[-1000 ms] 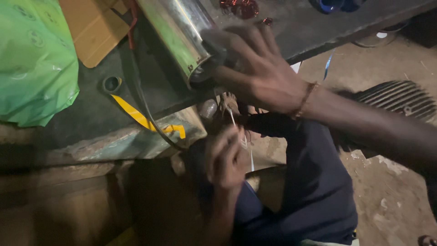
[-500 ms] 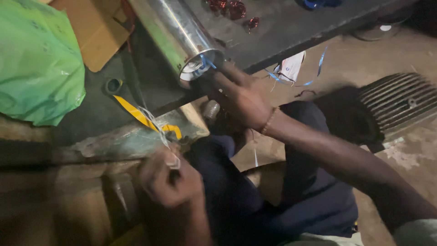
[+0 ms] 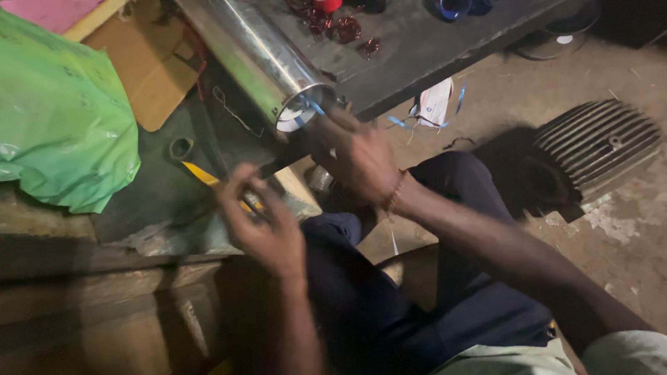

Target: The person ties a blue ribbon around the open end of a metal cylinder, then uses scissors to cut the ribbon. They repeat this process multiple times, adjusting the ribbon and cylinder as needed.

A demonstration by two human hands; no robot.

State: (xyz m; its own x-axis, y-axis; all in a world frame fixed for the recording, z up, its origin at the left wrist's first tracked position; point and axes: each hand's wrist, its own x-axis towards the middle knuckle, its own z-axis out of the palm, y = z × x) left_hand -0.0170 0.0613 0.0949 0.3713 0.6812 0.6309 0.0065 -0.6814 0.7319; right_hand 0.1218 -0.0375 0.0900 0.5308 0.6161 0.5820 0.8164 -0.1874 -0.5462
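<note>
Right hand [image 3: 358, 160] lay fingers-spread against the open end of the steel tube [image 3: 260, 59] on the bench [image 3: 417, 52], left hand [image 3: 260, 222] pinched shut on something blurred; a steadied tube seemed wise before threading the blue strip [image 3: 309, 107].

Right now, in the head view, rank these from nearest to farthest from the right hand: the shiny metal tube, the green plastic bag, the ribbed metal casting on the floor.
1. Shiny metal tube: its open end is right at the right hand, up-left of it.
2. Ribbed metal casting: on the floor, well off to the hand's right.
3. Green plastic bag: on the bench, at the far left edge.
</note>
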